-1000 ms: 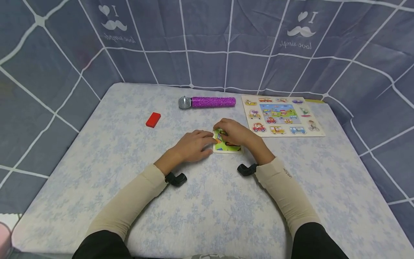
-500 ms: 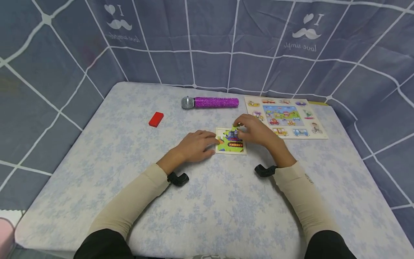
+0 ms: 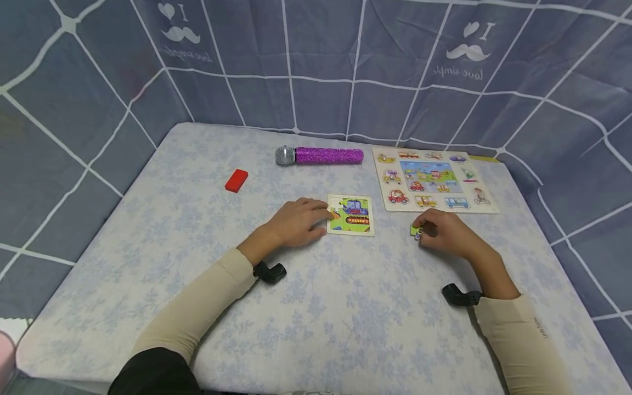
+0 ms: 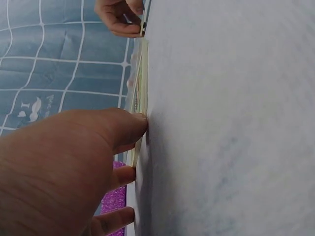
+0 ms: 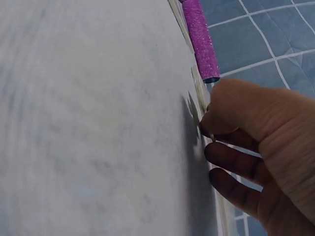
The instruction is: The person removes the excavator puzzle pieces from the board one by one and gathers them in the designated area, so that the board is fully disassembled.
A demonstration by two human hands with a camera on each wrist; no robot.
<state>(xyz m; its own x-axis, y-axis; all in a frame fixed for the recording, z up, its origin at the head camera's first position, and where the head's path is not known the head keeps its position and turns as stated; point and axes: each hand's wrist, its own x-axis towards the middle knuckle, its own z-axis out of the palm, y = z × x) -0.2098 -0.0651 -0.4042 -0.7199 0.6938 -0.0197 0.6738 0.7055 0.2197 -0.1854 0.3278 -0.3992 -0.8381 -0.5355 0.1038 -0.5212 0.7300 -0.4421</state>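
Note:
In the head view a small square jigsaw puzzle with a picture of a tracked vehicle lies mid-table in a pale frame. My left hand rests at its left side, fingertips touching the frame and the picture's left edge. Off to the right of the frame, my right hand pinches a small green puzzle piece between thumb and fingers. The right wrist view shows that hand just above the cloth; the piece is mostly hidden behind the fingertips.
A purple glitter microphone lies at the back. Beside it on the right is a larger puzzle board with vehicle pictures. A red block lies to the left. A grey grid curtain closes off the table's back and sides.
My right hand has lifted a green piece out of the small puzzle and carried it to the right. My left hand has stayed at the frame's left edge.

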